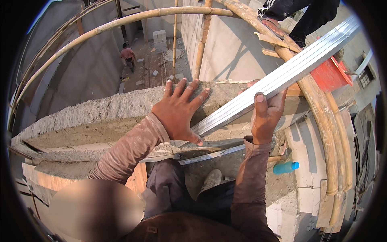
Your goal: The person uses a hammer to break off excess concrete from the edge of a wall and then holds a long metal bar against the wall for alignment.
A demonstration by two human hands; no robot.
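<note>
A long silvery ribbed metal straightedge [278, 76] slants from the upper right down to the middle of the head view. My right hand [267, 117] is wrapped round it, with the thumb on the near side. Some of those fingers are hidden behind the bar. My left hand [177, 115] lies spread over the rough grey concrete wall top [92, 105], fingers pointing away from me. Its thumb reaches the straightedge's lower end, and I cannot tell whether it presses on it. Under my hands, the wall's near side has a recessed band.
Bamboo poles [133, 18] curve across the far side and right. Another person's sandalled foot [272, 27] rests on bamboo at upper right, near a red pan [328, 76]. A blue bottle [284, 167] lies right of my legs. Far below, a person [127, 56] stands near stacked blocks [160, 38].
</note>
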